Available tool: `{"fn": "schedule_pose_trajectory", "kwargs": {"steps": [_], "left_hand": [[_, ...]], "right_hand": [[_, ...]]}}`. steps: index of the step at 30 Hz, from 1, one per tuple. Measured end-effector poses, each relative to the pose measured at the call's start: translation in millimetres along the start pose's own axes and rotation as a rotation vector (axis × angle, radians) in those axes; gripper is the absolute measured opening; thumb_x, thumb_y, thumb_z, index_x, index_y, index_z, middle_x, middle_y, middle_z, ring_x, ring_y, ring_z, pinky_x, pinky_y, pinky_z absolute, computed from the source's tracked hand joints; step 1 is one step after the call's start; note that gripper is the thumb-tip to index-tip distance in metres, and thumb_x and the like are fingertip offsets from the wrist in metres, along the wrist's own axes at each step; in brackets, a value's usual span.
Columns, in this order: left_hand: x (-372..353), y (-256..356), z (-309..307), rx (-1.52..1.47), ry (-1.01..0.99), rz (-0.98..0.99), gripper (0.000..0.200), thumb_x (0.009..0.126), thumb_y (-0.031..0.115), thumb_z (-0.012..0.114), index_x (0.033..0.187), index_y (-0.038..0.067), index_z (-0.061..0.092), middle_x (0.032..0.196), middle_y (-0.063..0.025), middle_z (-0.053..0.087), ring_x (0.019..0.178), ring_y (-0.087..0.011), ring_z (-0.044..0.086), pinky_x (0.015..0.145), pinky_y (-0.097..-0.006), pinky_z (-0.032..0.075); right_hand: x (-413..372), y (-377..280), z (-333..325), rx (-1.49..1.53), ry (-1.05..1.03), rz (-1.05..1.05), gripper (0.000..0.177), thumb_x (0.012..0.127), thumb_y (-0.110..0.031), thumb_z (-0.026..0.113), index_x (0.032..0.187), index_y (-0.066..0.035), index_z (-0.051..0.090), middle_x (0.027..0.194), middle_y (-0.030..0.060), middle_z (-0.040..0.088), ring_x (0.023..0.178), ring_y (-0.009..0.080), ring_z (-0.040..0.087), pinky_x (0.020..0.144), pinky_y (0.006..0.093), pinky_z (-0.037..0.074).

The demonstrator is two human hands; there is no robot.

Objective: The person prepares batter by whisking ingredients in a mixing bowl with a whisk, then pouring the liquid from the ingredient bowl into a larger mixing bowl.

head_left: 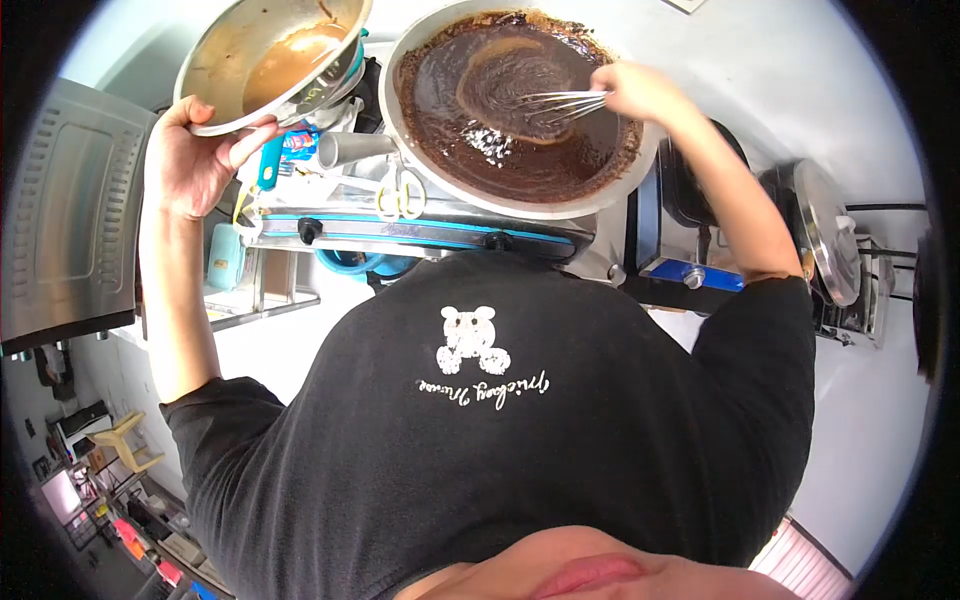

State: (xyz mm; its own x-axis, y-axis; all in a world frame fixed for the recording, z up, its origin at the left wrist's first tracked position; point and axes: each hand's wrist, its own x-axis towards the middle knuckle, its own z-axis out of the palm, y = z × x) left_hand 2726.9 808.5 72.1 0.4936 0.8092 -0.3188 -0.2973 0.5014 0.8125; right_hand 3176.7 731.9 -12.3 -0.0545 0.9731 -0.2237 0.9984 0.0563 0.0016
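Note:
My left hand [200,155] grips the rim of a metal bowl [225,45], thumb inside and fingers beneath. The bowl is tilted, with light brown liquid [295,65] pooled in it. My right hand [640,92] is closed around a wire whisk [565,103], its handle mostly hidden by the fingers. The whisk's wires dip into dark brown liquid [440,110] in a large round pan [395,115]. A lighter swirl circles near the whisk, and a bright white glare or foamy patch shows on the surface.
The pan sits over a stove [400,232] with black knobs. Scissors [400,195] with pale handles lie below the pan's handle [355,150]. A blue-handled tool [268,163] is near my left hand. A metal lid [825,230] stands at right, and a ridged metal appliance [75,200] at left.

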Motion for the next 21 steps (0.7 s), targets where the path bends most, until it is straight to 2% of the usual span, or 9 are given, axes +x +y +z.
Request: {"fn": "schedule_pose_trajectory", "kwargs": {"steps": [2, 5, 7, 11, 12, 13, 16, 17, 21], "left_hand": [[-1, 1, -4, -0.041, 0.0, -0.003, 0.048, 0.072, 0.007, 0.034, 0.111, -0.02, 0.031, 0.101, -0.0354, 0.049, 0.088, -0.0425, 0.057, 0.075, -0.044, 0.055], [-8, -1, -8, -0.043, 0.025, 0.034, 0.048, 0.071, 0.008, 0.034, 0.11, -0.02, 0.031, 0.1, -0.036, 0.049, 0.087, -0.0433, 0.057, 0.075, -0.0448, 0.055], [-11, -1, -12, -0.051, 0.029, 0.035, 0.048, 0.071, 0.007, 0.034, 0.11, -0.02, 0.031, 0.101, -0.0363, 0.048, 0.087, -0.0441, 0.057, 0.076, -0.0458, 0.054], [-13, -2, -14, -0.064, 0.055, 0.02, 0.048, 0.071, 0.007, 0.034, 0.11, -0.02, 0.03, 0.101, -0.0364, 0.048, 0.089, -0.0451, 0.056, 0.075, -0.0466, 0.054], [-14, -2, -15, -0.083, 0.052, 0.018, 0.048, 0.071, 0.007, 0.034, 0.11, -0.02, 0.03, 0.102, -0.0364, 0.048, 0.089, -0.0455, 0.056, 0.075, -0.0468, 0.054], [-15, -3, -15, -0.085, 0.053, 0.02, 0.048, 0.071, 0.007, 0.034, 0.11, -0.02, 0.03, 0.102, -0.0364, 0.048, 0.089, -0.0455, 0.056, 0.075, -0.0468, 0.054], [-19, -6, -13, -0.079, 0.056, 0.021, 0.049, 0.071, 0.007, 0.034, 0.111, -0.02, 0.029, 0.103, -0.0364, 0.048, 0.089, -0.0459, 0.055, 0.074, -0.0468, 0.054], [-20, -6, -14, -0.084, 0.044, 0.029, 0.049, 0.071, 0.007, 0.035, 0.111, -0.02, 0.029, 0.103, -0.0361, 0.048, 0.089, -0.0459, 0.055, 0.074, -0.0467, 0.054], [-23, -8, -13, -0.079, 0.048, 0.051, 0.048, 0.071, 0.007, 0.035, 0.111, -0.02, 0.03, 0.102, -0.035, 0.048, 0.089, -0.0457, 0.055, 0.074, -0.0463, 0.055]], "right_hand": [[22, 39, -2, 0.007, 0.006, 0.107, 0.019, 0.072, -0.013, 0.051, 0.088, -0.012, 0.061, 0.078, 0.014, 0.062, 0.075, 0.0275, 0.061, 0.068, 0.0411, 0.046], [29, 17, 9, -0.032, 0.15, 0.151, 0.02, 0.073, -0.014, 0.05, 0.091, -0.012, 0.06, 0.084, 0.0143, 0.062, 0.08, 0.0274, 0.061, 0.071, 0.041, 0.046], [6, -18, 21, 0.037, 0.29, -0.005, 0.019, 0.072, -0.013, 0.05, 0.088, -0.01, 0.06, 0.081, 0.0137, 0.062, 0.079, 0.0293, 0.06, 0.07, 0.0406, 0.045], [15, 24, 13, 0.059, -0.012, -0.026, 0.024, 0.07, -0.014, 0.05, 0.092, -0.014, 0.06, 0.081, 0.012, 0.062, 0.08, 0.0253, 0.061, 0.069, 0.0399, 0.046], [21, 29, 0, -0.005, -0.072, 0.117, 0.023, 0.071, -0.013, 0.051, 0.092, -0.013, 0.061, 0.082, 0.0125, 0.062, 0.079, 0.0264, 0.061, 0.07, 0.0401, 0.046], [25, 30, 6, -0.008, -0.072, 0.115, 0.023, 0.071, -0.013, 0.051, 0.092, -0.013, 0.061, 0.082, 0.0125, 0.062, 0.079, 0.0264, 0.061, 0.07, 0.0401, 0.046], [21, 0, 22, 0.067, 0.269, 0.14, 0.017, 0.071, -0.013, 0.05, 0.084, -0.009, 0.059, 0.076, 0.0159, 0.061, 0.075, 0.0311, 0.06, 0.067, 0.0412, 0.045], [15, -11, 29, 0.07, 0.288, 0.024, 0.018, 0.071, -0.013, 0.05, 0.085, -0.009, 0.059, 0.078, 0.0156, 0.061, 0.078, 0.032, 0.059, 0.068, 0.0412, 0.045], [-9, -6, 1, 0.052, 0.13, -0.006, 0.02, 0.071, -0.013, 0.05, 0.088, -0.01, 0.06, 0.079, 0.0147, 0.061, 0.078, 0.0304, 0.059, 0.069, 0.04, 0.045]]}}
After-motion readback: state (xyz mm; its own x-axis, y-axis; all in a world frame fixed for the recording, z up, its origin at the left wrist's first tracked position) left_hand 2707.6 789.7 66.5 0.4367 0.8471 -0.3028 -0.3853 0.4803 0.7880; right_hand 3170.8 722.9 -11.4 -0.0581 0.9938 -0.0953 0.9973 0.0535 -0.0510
